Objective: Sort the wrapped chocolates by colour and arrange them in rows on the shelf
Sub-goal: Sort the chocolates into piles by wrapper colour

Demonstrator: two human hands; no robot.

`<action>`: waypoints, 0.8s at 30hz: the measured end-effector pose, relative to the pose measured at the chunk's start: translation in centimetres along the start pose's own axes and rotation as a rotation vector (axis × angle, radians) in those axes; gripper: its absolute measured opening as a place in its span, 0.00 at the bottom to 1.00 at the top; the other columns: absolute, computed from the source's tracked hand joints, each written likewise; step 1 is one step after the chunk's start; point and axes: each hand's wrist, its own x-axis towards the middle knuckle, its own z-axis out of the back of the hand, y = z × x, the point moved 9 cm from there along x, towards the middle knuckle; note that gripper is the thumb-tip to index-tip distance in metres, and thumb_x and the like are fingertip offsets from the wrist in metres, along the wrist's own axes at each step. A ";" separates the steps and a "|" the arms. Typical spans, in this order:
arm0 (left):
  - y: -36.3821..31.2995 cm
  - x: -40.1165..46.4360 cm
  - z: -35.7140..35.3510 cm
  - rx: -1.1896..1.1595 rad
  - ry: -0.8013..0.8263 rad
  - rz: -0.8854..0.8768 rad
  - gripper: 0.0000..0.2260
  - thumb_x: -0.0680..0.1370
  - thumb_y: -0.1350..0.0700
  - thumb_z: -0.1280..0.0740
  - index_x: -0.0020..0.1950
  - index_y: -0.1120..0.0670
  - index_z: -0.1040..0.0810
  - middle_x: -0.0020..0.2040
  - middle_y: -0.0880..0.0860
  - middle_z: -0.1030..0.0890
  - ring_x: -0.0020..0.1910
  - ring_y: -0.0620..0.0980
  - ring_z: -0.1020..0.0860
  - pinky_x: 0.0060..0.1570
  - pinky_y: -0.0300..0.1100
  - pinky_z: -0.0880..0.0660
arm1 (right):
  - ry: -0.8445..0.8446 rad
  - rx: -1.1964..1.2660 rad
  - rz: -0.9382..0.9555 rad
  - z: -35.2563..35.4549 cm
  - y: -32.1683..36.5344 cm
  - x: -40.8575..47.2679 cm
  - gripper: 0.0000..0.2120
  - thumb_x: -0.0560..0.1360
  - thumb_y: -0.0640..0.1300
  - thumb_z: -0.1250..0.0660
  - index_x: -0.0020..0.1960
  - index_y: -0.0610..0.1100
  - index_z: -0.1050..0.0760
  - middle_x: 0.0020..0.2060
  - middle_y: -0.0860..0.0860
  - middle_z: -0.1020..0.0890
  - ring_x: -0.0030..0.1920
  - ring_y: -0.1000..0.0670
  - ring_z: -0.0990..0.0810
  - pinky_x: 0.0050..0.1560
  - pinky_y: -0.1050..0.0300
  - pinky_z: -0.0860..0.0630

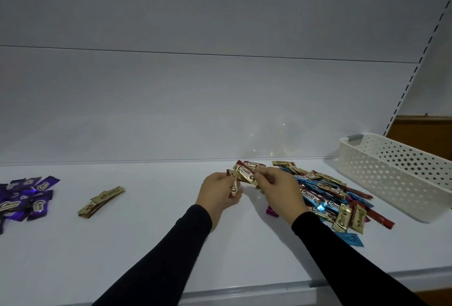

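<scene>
Both hands work above the middle of the shelf: the left hand grips gathered gold chocolates, the right hand pinches another onto them, beside the unsorted heap towards the right edge, probably to join the gold stack.

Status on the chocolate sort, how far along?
Early stage. Done: a purple pile at far left and a small gold stack beside it, grouped by colour but not yet in neat rows. In hand: the left hand and right hand each hold gold-wrapped chocolates. Left: the mixed pile of blue, gold, red and pink pieces by the white basket, still unsorted.
</scene>
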 end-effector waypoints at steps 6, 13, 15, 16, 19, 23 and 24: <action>0.6 -0.2 0.8 -0.061 0.014 0.022 0.08 0.81 0.61 0.36 0.45 0.61 0.20 0.40 0.57 0.21 0.40 0.52 0.21 0.47 0.44 0.19 | -0.037 0.174 -0.064 -1.2 -0.1 -0.6 0.08 0.78 0.43 0.34 0.45 0.46 0.17 0.35 0.50 0.16 0.39 0.48 0.16 0.49 0.46 0.19; 0.9 0.4 0.6 -0.134 0.042 0.051 0.07 0.81 0.59 0.33 0.52 0.62 0.21 0.48 0.61 0.17 0.45 0.54 0.17 0.46 0.46 0.18 | 0.072 0.255 -0.117 -3.6 -0.2 -1.0 0.07 0.77 0.41 0.32 0.43 0.44 0.16 0.37 0.50 0.15 0.39 0.52 0.17 0.41 0.58 0.21; 0.6 0.7 0.8 -0.106 -0.004 0.015 0.05 0.80 0.64 0.34 0.55 0.62 0.22 0.50 0.61 0.18 0.45 0.54 0.17 0.45 0.46 0.18 | 0.082 0.195 -0.099 -3.7 -0.3 -0.8 0.07 0.77 0.42 0.32 0.43 0.45 0.16 0.37 0.52 0.15 0.39 0.56 0.18 0.45 0.58 0.22; 0.6 0.8 1.0 -0.105 -0.019 0.008 0.06 0.80 0.65 0.35 0.55 0.61 0.22 0.51 0.61 0.18 0.45 0.54 0.17 0.44 0.46 0.18 | 0.080 0.134 -0.081 -3.6 -0.2 -0.6 0.07 0.77 0.43 0.32 0.44 0.45 0.16 0.37 0.53 0.15 0.40 0.58 0.18 0.46 0.60 0.23; 0.5 1.4 1.3 -0.117 -0.033 0.001 0.07 0.80 0.66 0.36 0.56 0.59 0.23 0.55 0.59 0.19 0.49 0.56 0.17 0.47 0.50 0.17 | 0.016 -0.064 -0.008 -1.8 0.5 0.6 0.07 0.78 0.45 0.33 0.46 0.46 0.17 0.39 0.58 0.18 0.41 0.63 0.22 0.41 0.72 0.31; 0.3 1.9 1.4 -0.100 -0.039 -0.016 0.07 0.80 0.66 0.36 0.55 0.56 0.23 0.55 0.53 0.19 0.52 0.57 0.17 0.52 0.53 0.18 | -0.008 -0.371 0.067 0.0 0.2 3.5 0.09 0.78 0.48 0.36 0.51 0.47 0.18 0.45 0.52 0.18 0.46 0.52 0.21 0.45 0.61 0.28; 0.2 2.1 1.3 -0.081 -0.036 -0.021 0.08 0.80 0.66 0.36 0.55 0.56 0.23 0.54 0.55 0.19 0.51 0.57 0.17 0.51 0.53 0.17 | 0.012 -0.455 0.050 0.0 -0.4 4.3 0.11 0.79 0.50 0.36 0.55 0.46 0.19 0.48 0.49 0.18 0.50 0.49 0.21 0.49 0.58 0.27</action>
